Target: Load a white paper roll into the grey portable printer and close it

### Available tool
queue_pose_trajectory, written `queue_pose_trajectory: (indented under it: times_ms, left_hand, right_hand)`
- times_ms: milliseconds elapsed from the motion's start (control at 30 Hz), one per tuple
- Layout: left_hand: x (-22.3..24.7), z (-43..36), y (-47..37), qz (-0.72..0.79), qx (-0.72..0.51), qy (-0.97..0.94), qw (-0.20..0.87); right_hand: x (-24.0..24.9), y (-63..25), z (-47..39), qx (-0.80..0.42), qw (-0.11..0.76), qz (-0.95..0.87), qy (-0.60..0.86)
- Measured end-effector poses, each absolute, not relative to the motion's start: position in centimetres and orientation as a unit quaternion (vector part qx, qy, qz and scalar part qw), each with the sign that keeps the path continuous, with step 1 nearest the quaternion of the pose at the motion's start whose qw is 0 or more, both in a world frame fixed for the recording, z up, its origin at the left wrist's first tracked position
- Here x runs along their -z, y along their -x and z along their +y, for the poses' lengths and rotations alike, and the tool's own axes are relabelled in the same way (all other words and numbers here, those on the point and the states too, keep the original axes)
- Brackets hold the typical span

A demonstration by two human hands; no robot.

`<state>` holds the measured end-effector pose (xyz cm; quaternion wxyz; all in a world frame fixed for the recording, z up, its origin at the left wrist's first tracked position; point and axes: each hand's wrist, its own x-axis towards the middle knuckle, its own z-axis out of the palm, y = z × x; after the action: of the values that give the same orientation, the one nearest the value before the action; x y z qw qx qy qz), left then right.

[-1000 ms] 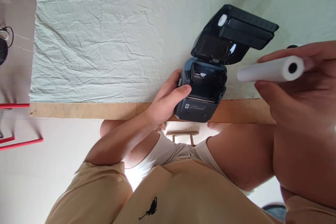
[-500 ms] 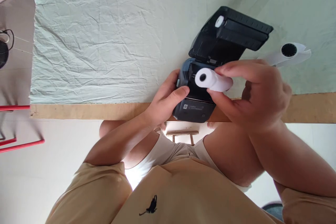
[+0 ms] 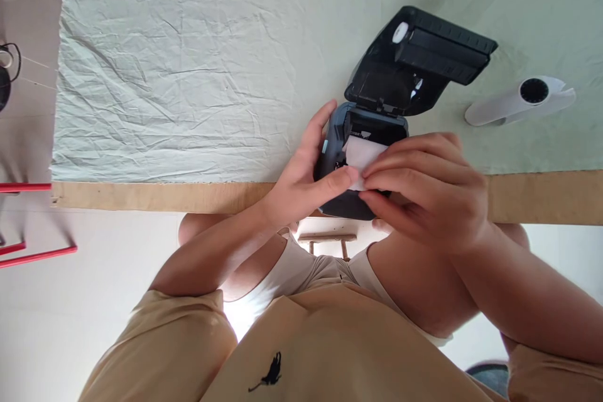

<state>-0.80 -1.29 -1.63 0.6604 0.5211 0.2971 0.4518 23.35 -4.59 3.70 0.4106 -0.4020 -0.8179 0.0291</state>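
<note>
The white roll (image 3: 365, 151) lies crosswise in the open printer (image 3: 348, 205) — right hand (image 3: 438, 195) pinching its right part, left hand (image 3: 299, 185) clamped on the printer's left side, thumb against the roll.

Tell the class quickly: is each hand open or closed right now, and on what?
Left hand: partly open against the printer's side, thumb at the paper roll.
Right hand: closed, fingertips on the paper roll.

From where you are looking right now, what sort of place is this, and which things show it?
Probably an indoor work table, perhaps in a home or small workroom: a pale cloth covers the wooden tabletop, an open black device sits near its edge, and a white roll lies alongside.
</note>
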Motion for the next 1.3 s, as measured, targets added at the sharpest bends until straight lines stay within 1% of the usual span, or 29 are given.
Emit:
queue_pose_trajectory:
  times_ms: [67,167,267,333,400,467,567,633,700,767,833,933,1067,1167,1233,1300]
  left_hand:
    - [1.5,-1.2,0.7,0.33,-0.424,-0.53,0.656]
    - [0.9,-1.2,0.6,0.361,-0.401,-0.524,0.659]
    - [0.6,-1.2,0.6,0.35,-0.397,-0.528,0.664]
    - [0.8,-1.1,0.9,0.347,-0.387,-0.538,0.663]
    - [1.2,-0.8,1.3,0.344,-0.371,-0.555,0.66]
    - [1.6,-0.6,1.6,0.337,-0.352,-0.571,0.66]
    - [1.9,-0.4,1.9,0.327,-0.339,-0.577,0.667]
    - [1.9,-0.4,1.9,0.329,-0.339,-0.569,0.673]
    - [1.7,-0.5,1.9,0.331,-0.332,-0.564,0.68]
    - [1.5,-0.4,1.9,0.332,-0.329,-0.57,0.675]
    - [1.3,-0.4,1.9,0.338,-0.34,-0.584,0.655]
    - [1.3,-0.3,2.1,0.361,-0.364,-0.581,0.632]
    - [1.8,-0.4,2.4,0.335,-0.347,-0.569,0.666]
    - [2.0,-0.4,2.1,0.304,-0.373,-0.572,0.665]
    - [1.6,-0.6,1.6,0.293,-0.41,-0.561,0.657]
    - [0.9,-1.0,1.1,0.304,-0.416,-0.535,0.669]
  right_hand:
    - [-3.5,-23.7,-4.6,-0.044,0.413,-0.824,0.385]
    - [-3.5,-24.5,-4.4,-0.056,0.473,-0.792,0.381]
    - [-3.2,-25.4,-4.2,-0.069,0.519,-0.717,0.46]
    - [-2.6,-25.9,-4.1,-0.133,0.52,-0.682,0.496]
    - [-1.9,-26.1,-3.8,-0.206,0.53,-0.666,0.483]
    - [-1.4,-26.0,-3.5,-0.246,0.559,-0.651,0.45]
    - [-1.1,-25.7,-3.2,-0.259,0.576,-0.646,0.429]
    - [-1.2,-25.6,-3.2,-0.241,0.582,-0.651,0.423]
    - [-1.2,-25.4,-3.4,-0.222,0.58,-0.658,0.426]
    - [-1.1,-25.4,-3.7,-0.213,0.558,-0.674,0.435]
    - [-1.1,-25.4,-3.8,-0.199,0.532,-0.703,0.428]
    - [-1.4,-25.6,-3.7,-0.187,0.516,-0.727,0.412]
    - [-1.8,-26.4,-3.2,-0.175,0.486,-0.77,0.374]
    - [-1.4,-26.7,-3.4,-0.187,0.466,-0.778,0.379]
    - [-0.8,-26.5,-3.6,-0.206,0.461,-0.758,0.413]
    - [0.0,-26.2,-3.9,-0.236,0.452,-0.738,0.441]
